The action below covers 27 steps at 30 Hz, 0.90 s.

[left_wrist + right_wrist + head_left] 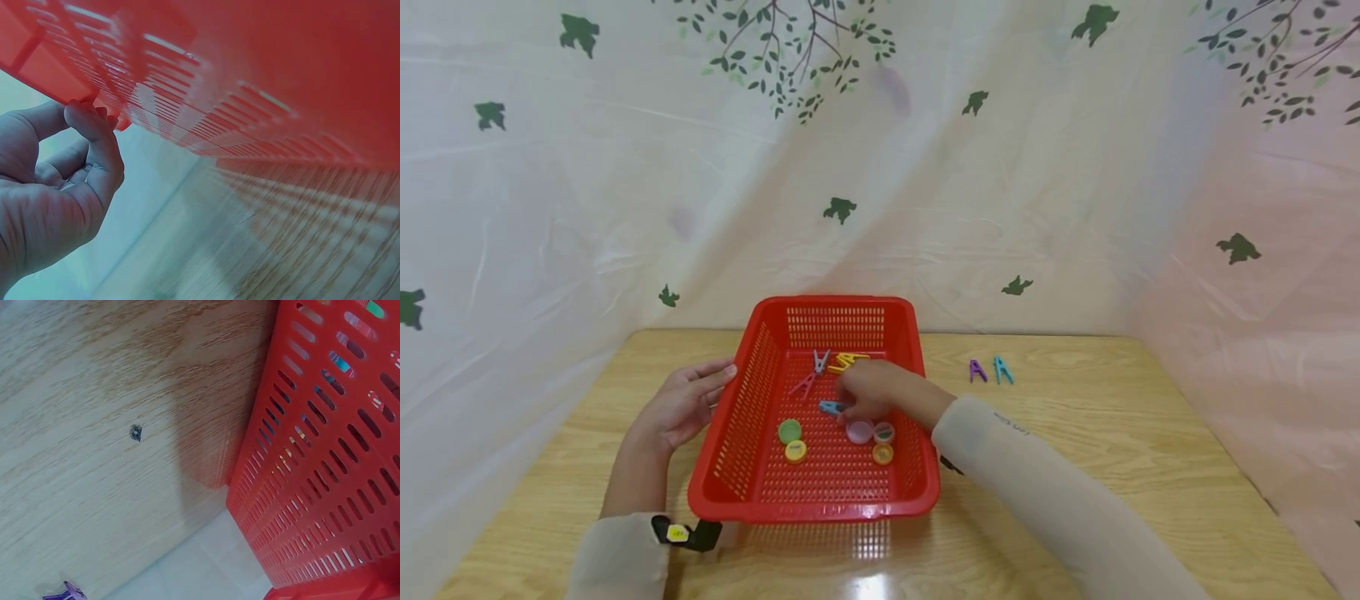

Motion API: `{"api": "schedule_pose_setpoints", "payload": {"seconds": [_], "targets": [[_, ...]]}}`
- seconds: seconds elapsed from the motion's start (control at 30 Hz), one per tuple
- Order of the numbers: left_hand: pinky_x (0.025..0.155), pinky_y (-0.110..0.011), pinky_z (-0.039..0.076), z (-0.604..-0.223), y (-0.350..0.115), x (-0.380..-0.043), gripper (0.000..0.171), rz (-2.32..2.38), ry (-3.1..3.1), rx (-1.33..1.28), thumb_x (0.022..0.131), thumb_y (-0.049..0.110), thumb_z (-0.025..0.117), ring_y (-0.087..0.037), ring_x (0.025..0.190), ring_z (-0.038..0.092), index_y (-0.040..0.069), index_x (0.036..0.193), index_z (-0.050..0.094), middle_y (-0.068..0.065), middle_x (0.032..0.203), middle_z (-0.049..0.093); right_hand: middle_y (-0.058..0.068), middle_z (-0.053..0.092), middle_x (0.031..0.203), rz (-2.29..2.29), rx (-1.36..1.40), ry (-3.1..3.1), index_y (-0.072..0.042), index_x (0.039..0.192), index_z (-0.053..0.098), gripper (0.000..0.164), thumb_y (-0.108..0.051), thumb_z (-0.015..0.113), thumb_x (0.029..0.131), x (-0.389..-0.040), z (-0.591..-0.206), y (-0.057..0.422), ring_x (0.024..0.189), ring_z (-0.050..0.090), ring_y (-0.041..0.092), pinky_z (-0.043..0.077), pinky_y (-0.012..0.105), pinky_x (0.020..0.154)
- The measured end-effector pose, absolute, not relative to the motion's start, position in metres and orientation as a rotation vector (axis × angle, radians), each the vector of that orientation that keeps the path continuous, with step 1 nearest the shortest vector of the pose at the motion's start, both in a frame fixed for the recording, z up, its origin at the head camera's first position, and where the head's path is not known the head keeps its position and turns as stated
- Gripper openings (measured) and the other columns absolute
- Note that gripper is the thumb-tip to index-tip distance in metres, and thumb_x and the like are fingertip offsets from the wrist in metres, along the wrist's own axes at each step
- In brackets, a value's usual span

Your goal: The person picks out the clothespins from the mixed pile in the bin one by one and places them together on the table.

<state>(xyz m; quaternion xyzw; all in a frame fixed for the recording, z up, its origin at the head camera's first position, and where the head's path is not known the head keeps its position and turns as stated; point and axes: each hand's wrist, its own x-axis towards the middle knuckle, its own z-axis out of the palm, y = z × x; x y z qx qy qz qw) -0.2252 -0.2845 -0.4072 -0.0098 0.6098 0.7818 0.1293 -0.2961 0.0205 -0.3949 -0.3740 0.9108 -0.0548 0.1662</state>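
A red plastic basket (812, 511) stands on the wooden table. My left hand (688, 400) holds its left rim, thumb and fingertips pinching the edge in the left wrist view. Inside the basket, my right hand (872, 390) reaches down with bent fingers and pinches a light blue clothespin (831, 407), whose far end the fingers hide. Just beyond that hand lie yellow clothespins (847, 360). To their left are a grey clothespin (821, 361) and a pink clothespin (803, 384). The right wrist view shows the basket's slotted outer side, not the hand.
Bottle caps lie in the basket: green (789, 431), yellow (795, 452), pink (860, 431), a pale one (883, 433) and orange (883, 453). On the table to the right are a purple clothespin (977, 371) and a turquoise clothespin (1003, 369). A patterned curtain (925, 208) hangs behind.
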Motion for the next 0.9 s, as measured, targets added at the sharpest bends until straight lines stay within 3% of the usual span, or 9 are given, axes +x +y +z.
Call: {"api": "schedule_pose_setpoints", "payload": {"seconds": [0.43, 0.9], "targets": [[0.085, -0.035, 0.062, -0.4093, -0.2856, -0.2249, 0.02, 2.286, 1.739, -0.029, 0.104, 0.018, 0.062, -0.015, 0.095, 0.074, 0.015, 0.12, 0.074, -0.002, 0.111, 0.076, -0.01, 0.065, 0.087, -0.108, -1.108, 2.551, -0.021, 0.105, 0.074, 0.019, -0.035, 0.078, 0.093, -0.2975, -0.3962, 0.0203, 0.08, 0.059, 0.012, 0.051, 0.027, 0.078], [0.086, -0.037, 0.061, -0.4088, -0.2852, -0.2261, 0.024, 2.274, 1.754, -0.014, 0.104, 0.021, 0.063, -0.015, 0.097, 0.074, 0.013, 0.124, 0.072, -0.003, 0.113, 0.076, -0.011, 0.065, 0.087, -0.111, -1.115, 2.556, -0.021, 0.105, 0.075, 0.017, -0.032, 0.078, 0.093, -0.2982, -0.3959, 0.0214, 0.08, 0.06, 0.011, 0.053, 0.027, 0.08]]}}
